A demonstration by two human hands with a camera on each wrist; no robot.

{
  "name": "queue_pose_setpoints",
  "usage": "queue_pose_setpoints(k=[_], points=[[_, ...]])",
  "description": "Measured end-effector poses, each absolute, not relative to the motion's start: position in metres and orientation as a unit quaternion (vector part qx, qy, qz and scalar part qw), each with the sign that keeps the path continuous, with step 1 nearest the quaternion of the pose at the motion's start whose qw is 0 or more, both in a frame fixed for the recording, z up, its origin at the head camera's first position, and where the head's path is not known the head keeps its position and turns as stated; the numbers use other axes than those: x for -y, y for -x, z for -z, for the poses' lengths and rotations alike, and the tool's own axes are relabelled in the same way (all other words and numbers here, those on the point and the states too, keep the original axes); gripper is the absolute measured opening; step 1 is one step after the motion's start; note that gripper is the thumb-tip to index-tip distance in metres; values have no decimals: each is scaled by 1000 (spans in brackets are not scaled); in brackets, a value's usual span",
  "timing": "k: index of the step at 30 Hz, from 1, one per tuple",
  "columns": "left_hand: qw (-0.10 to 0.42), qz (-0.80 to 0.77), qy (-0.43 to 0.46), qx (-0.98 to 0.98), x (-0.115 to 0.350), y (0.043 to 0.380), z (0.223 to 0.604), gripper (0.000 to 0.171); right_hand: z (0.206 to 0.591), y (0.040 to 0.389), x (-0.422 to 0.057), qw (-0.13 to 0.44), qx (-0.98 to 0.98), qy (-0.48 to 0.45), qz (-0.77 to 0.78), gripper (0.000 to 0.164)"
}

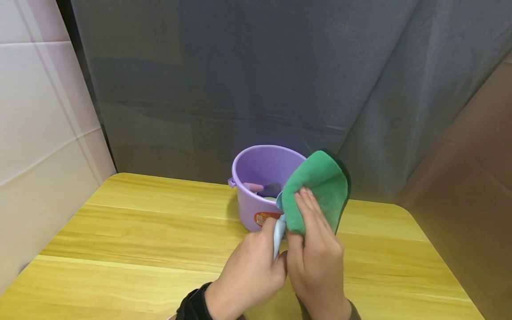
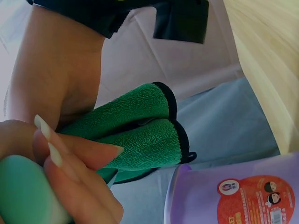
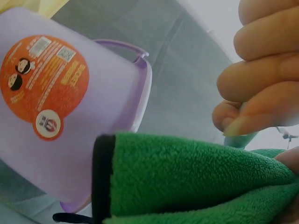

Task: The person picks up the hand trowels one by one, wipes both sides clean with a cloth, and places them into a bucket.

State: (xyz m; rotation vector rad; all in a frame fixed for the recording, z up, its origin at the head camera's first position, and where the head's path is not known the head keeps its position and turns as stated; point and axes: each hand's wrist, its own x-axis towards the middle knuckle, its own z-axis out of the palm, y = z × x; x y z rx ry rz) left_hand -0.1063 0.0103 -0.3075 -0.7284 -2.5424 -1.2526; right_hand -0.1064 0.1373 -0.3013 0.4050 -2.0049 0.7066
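Note:
My left hand (image 1: 250, 262) grips the pale blue handle (image 1: 279, 233) of a utensil. In the left wrist view, the rounded mint-coloured end of that handle (image 2: 23, 191) pokes out beside the fingers. My right hand (image 1: 318, 255) holds a folded green cloth (image 1: 320, 178) with black edging, fingers laid along its near face. The cloth wraps over the utensil's far end, so its kind is hidden; only a blue edge (image 1: 279, 201) shows beside the cloth. Both hands are close together, in front of a purple bucket (image 1: 250, 202).
Inside the bucket lie a pink-handled item (image 1: 253, 187) and a dark purple piece (image 1: 270, 190). An orange label (image 1: 264, 218) is on its front. The bucket stands towards the back of a yellow wood-grain table (image 1: 140, 235). A grey curtain (image 1: 240, 80) hangs behind.

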Motion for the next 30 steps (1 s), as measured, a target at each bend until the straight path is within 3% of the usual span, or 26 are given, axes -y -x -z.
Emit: queue_pose_setpoints(k=[10, 18, 30], points=[[124, 418, 231, 870, -8, 107, 310, 32, 300, 98, -138, 436, 813, -191, -335, 45], [112, 430, 217, 869, -7, 115, 310, 39, 294, 93, -144, 387, 823, -207, -360, 40], [99, 440, 233, 862, -6, 122, 313, 43, 292, 90, -138, 334, 861, -217, -317, 47]])
